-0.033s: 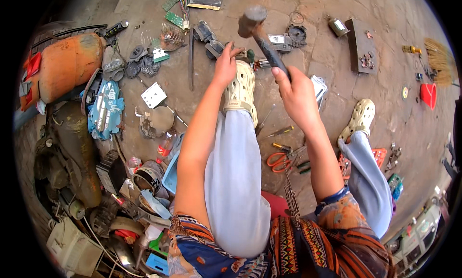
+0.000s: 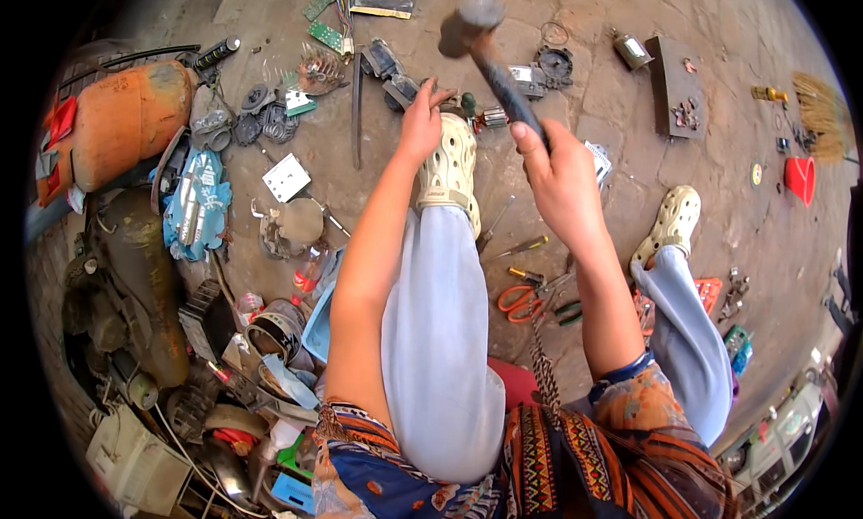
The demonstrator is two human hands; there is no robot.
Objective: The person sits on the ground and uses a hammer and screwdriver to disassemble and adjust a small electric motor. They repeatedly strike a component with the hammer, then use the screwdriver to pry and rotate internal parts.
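Note:
My right hand (image 2: 559,182) is closed round the handle of a hammer (image 2: 503,80), whose blurred head is raised beyond my left hand. My left hand (image 2: 422,124) reaches past the toe of my cream clog (image 2: 448,164), thumb and fingers bent at a dark metal part (image 2: 402,91) on the ground. What those fingers grip is mostly hidden. Close beside them shows a small dark green rounded piece (image 2: 467,104). A motor rotor with copper windings (image 2: 492,117) lies right of the clog toe, and a grey housing (image 2: 529,81) sits behind the hammer handle.
Orange-handled scissors (image 2: 517,303) and a screwdriver (image 2: 524,247) lie between my legs. A dark metal block (image 2: 676,88) stands at the far right, with a red dustpan (image 2: 799,179) beyond. An orange gas cylinder (image 2: 135,119) and heaped scrap crowd the left.
The hammer head has risen a little farther from me, and my right hand has shifted slightly up and right with it. My left hand stays in place.

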